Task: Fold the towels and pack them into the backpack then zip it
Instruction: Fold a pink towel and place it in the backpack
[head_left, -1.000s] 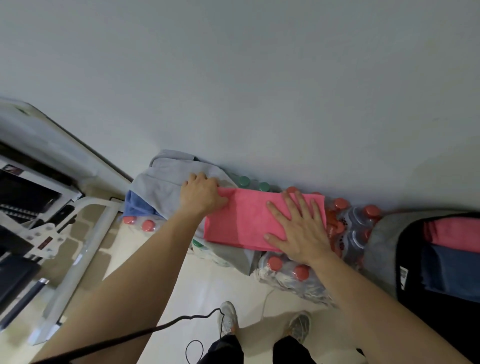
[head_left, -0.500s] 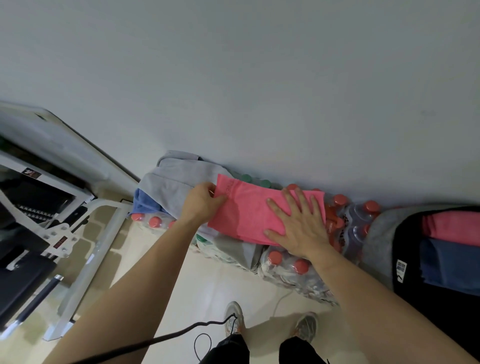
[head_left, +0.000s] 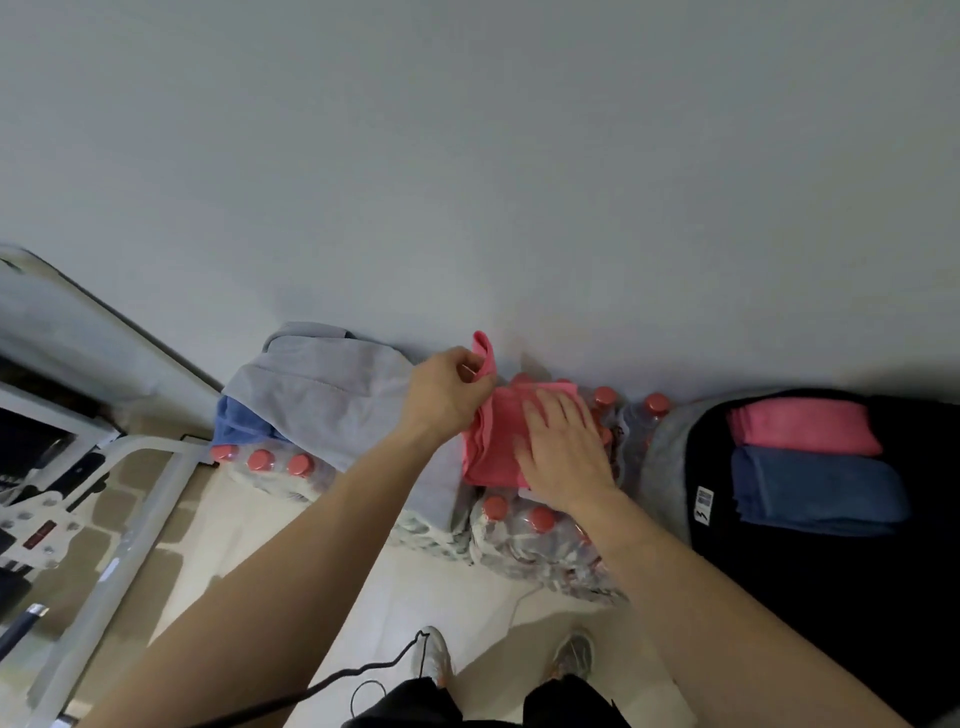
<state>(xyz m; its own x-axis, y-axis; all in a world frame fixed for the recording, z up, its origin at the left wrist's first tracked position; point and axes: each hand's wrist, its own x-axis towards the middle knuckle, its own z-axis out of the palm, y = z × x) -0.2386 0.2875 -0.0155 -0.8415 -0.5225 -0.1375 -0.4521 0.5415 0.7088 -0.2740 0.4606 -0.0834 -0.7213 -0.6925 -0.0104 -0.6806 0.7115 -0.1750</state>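
My right hand (head_left: 566, 457) lies on the towel (head_left: 488, 447) atop the bottle packs (head_left: 540, 545), cloth heap (head_left: 332, 400) to its left, backpack (head_left: 831, 597) to its right.

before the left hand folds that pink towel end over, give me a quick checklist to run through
1. Grip: left hand pinches the raised end of the pink cloth towel: ok
2. Hold-down: right hand lies flat on that towel: ok
3. Edges lined up: cannot tell, the hands cover them
4. Black fabric backpack unzipped and open: ok
5. Room left above the folded pink towel and folded blue towel inside: cannot tell
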